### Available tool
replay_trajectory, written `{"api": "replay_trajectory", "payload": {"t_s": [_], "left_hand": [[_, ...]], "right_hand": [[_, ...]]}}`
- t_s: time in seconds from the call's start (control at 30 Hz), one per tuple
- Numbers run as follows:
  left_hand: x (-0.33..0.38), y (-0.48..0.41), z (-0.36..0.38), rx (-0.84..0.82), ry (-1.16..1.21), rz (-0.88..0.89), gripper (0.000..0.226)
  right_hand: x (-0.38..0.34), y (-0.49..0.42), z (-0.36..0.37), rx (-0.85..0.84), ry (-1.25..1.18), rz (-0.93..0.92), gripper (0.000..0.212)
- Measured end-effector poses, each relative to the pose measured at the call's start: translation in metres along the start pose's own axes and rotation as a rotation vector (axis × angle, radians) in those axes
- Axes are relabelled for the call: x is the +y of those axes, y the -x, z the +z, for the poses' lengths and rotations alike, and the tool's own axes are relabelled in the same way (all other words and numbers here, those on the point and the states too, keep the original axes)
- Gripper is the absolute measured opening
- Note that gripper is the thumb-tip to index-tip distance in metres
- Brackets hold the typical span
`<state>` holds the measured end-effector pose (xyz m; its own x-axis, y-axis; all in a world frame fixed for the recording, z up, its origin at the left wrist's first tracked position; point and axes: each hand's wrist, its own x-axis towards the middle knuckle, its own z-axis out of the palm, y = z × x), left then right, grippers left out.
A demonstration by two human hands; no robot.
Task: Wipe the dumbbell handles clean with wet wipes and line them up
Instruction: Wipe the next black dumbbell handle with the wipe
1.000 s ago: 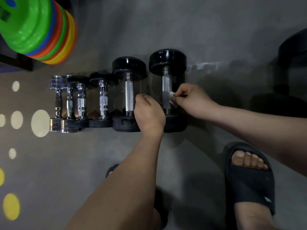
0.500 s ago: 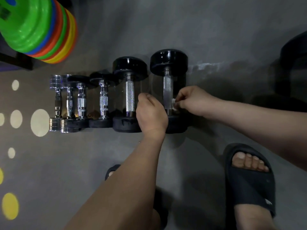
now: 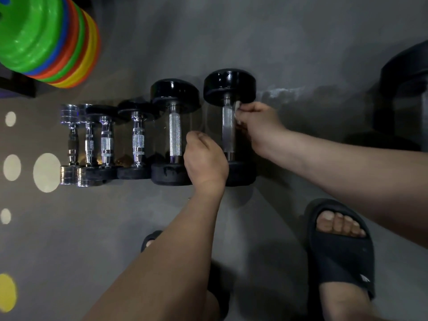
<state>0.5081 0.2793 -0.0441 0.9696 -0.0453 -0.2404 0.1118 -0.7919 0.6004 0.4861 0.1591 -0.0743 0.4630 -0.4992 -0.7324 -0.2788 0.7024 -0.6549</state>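
Several dumbbells lie side by side in a row on the grey floor, from small chrome ones [image 3: 70, 144] at the left to the largest black one [image 3: 229, 89] at the right. My right hand [image 3: 259, 126] pinches a white wet wipe [image 3: 237, 107] against the upper end of the largest dumbbell's knurled handle [image 3: 228, 130]. My left hand [image 3: 205, 161] rests with curled fingers between the two big dumbbells, over the near weight of the largest one; what its fingers hold is hidden. The second-largest dumbbell [image 3: 174, 93] lies just left of it.
A stack of green, blue, orange and yellow weight plates [image 3: 46, 38] stands at the top left. A dark bulky weight [image 3: 405, 89] sits at the right edge. My feet in black slippers [image 3: 340, 249] stand near the row. Pale dots [image 3: 46, 172] mark the floor at left.
My right hand has slid the wipe from the lower end of the largest dumbbell's handle up to its far end. My left hand has stayed in place.
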Motion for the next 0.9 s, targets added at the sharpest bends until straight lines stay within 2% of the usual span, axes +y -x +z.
{"api": "replay_trajectory", "payload": {"t_s": [0.13, 0.27, 0.4, 0.47, 0.6, 0.67, 0.77, 0.83, 0.9], "left_hand": [[-0.001, -0.003, -0.001, 0.011, 0.003, -0.007, 0.028], [0.000, -0.001, 0.001, -0.004, -0.002, 0.022, 0.029], [-0.003, -0.008, -0.001, -0.055, 0.003, 0.061, 0.023], [-0.004, -0.015, -0.003, -0.056, 0.041, 0.156, 0.017], [0.009, -0.025, 0.000, -0.124, 0.050, 0.407, 0.020], [0.015, -0.031, 0.007, -0.206, 0.019, 0.434, 0.024], [0.017, -0.040, 0.016, -0.254, -0.049, 0.435, 0.025], [0.020, -0.045, 0.019, -0.208, -0.091, 0.451, 0.015], [0.024, -0.047, 0.020, -0.159, -0.116, 0.428, 0.014]], "right_hand": [[0.011, 0.009, -0.009, -0.019, 0.287, -0.192, 0.009], [0.001, -0.001, -0.002, 0.033, 0.458, -0.395, 0.006], [0.005, 0.005, -0.006, -0.072, 0.710, -0.539, 0.028], [0.004, 0.003, -0.010, -0.104, 0.703, -0.548, 0.030], [-0.002, -0.002, -0.019, -0.099, 0.631, -0.504, 0.012], [-0.004, -0.004, -0.024, -0.155, 0.685, -0.506, 0.015], [-0.009, -0.007, -0.035, -0.250, 0.675, -0.511, 0.032], [-0.018, -0.009, -0.040, -0.175, 0.696, -0.547, 0.024], [-0.028, -0.012, -0.044, 0.004, 0.710, -0.623, 0.010]]}}
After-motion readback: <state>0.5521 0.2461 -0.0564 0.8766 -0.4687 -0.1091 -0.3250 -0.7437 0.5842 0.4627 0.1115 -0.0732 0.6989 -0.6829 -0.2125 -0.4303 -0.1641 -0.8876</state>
